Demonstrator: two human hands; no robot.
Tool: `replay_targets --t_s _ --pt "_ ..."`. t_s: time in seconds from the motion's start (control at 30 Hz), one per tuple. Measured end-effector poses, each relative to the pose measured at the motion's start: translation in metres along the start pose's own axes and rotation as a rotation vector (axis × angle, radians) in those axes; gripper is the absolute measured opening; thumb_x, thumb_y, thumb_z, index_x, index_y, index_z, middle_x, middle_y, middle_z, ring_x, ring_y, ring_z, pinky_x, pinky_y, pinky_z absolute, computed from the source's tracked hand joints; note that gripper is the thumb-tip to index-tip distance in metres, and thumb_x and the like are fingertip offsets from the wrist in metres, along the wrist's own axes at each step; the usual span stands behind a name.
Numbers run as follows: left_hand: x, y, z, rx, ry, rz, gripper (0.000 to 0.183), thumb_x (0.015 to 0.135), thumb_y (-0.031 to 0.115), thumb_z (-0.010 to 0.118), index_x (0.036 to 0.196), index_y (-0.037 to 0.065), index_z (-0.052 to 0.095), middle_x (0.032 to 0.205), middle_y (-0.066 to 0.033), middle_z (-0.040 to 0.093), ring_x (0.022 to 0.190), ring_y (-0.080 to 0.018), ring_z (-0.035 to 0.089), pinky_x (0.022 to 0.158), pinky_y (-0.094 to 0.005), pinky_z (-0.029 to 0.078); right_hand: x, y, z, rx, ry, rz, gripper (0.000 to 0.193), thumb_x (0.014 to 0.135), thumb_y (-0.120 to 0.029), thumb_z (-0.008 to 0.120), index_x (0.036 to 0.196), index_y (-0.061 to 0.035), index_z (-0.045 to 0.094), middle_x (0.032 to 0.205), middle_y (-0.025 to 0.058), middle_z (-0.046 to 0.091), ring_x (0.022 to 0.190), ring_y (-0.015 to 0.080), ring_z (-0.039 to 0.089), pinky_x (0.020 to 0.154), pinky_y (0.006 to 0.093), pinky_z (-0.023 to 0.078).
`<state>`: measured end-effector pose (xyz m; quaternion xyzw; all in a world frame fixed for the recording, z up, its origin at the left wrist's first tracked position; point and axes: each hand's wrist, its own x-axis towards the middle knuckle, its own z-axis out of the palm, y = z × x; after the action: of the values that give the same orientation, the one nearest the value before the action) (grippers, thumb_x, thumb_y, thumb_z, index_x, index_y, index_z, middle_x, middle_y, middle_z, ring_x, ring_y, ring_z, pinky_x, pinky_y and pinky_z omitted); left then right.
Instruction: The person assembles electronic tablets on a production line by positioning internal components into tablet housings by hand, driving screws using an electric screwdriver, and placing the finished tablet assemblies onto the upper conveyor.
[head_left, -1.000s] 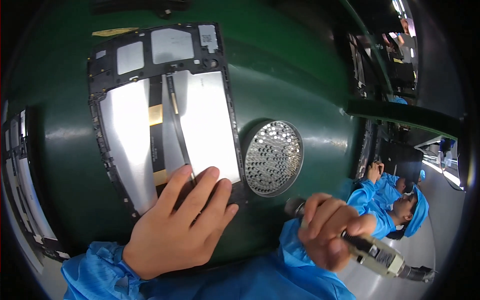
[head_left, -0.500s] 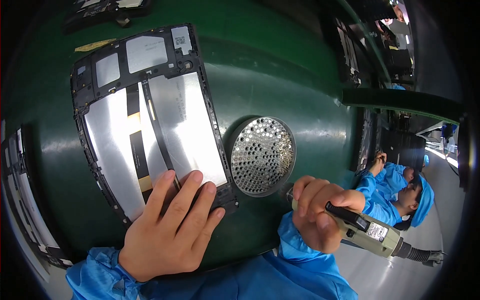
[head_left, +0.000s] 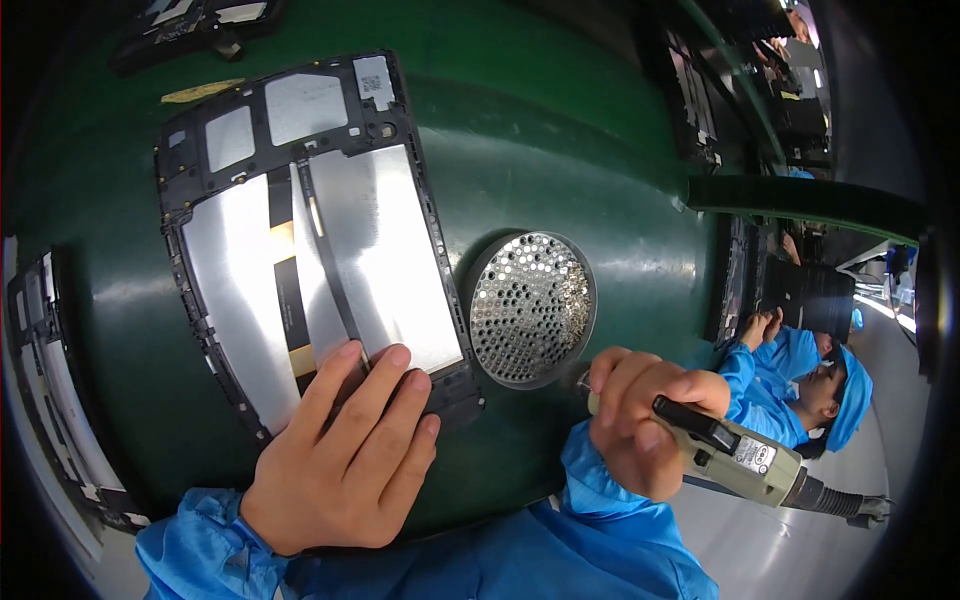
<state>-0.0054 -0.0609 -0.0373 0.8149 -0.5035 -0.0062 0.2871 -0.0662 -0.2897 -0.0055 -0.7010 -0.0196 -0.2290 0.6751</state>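
Note:
A black device frame [head_left: 300,230] with shiny silver panels lies on the green work surface [head_left: 560,150]. My left hand [head_left: 345,455] lies flat on the frame's near corner, fingers spread over its edge. My right hand [head_left: 645,420] grips a grey and black electric screwdriver [head_left: 740,455], whose tip points at the near rim of a round perforated screw tray [head_left: 532,307]. The tray holds several small screws and stands just right of the frame.
More black frames [head_left: 50,390] are stacked at the left edge, and others [head_left: 745,285] stand along the right side. Another black part [head_left: 195,25] lies at the far edge. A person in blue clothing and cap [head_left: 815,385] works at the right.
The view shifted so the frame and tray sit slightly further right. My right hand has lifted the screwdriver closer to the screw tray. My left hand stays on the frame.

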Motion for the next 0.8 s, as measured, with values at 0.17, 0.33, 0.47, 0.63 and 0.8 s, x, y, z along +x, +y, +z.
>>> replay_targets --t_s 0.17,0.33,0.47,0.63,0.8 --pt "0.003 0.0 -0.001 -0.036 0.088 0.015 0.01 0.077 0.008 0.067 0.085 0.003 0.068 0.103 -0.0158 0.065 0.109 -0.0333 0.059 0.096 -0.0513 0.046 0.003 -0.031 0.007 0.043 0.05 -0.087 0.031 0.078 -0.01 0.062 0.105 -0.0105 0.047 0.059 0.0053 0.05 0.049 0.0199 0.051 0.051 0.0368 0.044" --pt "-0.009 -0.003 0.0 -0.036 0.185 0.049 0.006 0.075 0.006 0.065 0.077 0.002 0.068 0.094 -0.013 0.066 0.102 -0.0302 0.062 0.093 -0.0477 0.048 0.008 -0.031 0.04 0.082 -0.223 -0.062 0.03 0.076 -0.004 0.061 0.102 -0.0091 0.047 0.058 0.0028 0.051 0.05 0.0159 0.053 0.051 0.0328 0.045" --pt "-0.01 -0.005 0.003 -0.141 0.24 0.06 0.008 0.066 0.008 0.064 0.071 0.002 0.066 0.087 -0.0104 0.063 0.096 -0.0286 0.062 0.092 -0.0456 0.049 0.007 -0.026 0.06 0.087 -0.289 -0.048 0.03 0.074 0.0 0.061 0.098 -0.0081 0.045 0.059 0.0037 0.053 0.047 0.0167 0.053 0.049 0.0337 0.045" --pt "-0.012 -0.01 0.0 -0.137 0.204 0.079 0.008 0.067 0.007 0.068 0.073 0.004 0.065 0.083 -0.0115 0.062 0.094 -0.0283 0.063 0.09 -0.0462 0.05 0.005 -0.02 0.068 0.108 -0.308 -0.027 0.031 0.073 0.0 0.06 0.099 -0.0079 0.045 0.058 0.0032 0.052 0.047 0.0165 0.052 0.048 0.033 0.045" --pt "-0.011 -0.01 0.008 -0.146 0.284 0.082 0.014 0.06 0.012 0.06 0.068 0.002 0.065 0.085 -0.0109 0.061 0.093 -0.0281 0.06 0.092 -0.0449 0.048 0.006 -0.016 0.073 0.09 -0.304 -0.047 0.031 0.073 0.0 0.061 0.099 -0.0074 0.046 0.057 0.0036 0.052 0.047 0.0163 0.052 0.048 0.0327 0.044"
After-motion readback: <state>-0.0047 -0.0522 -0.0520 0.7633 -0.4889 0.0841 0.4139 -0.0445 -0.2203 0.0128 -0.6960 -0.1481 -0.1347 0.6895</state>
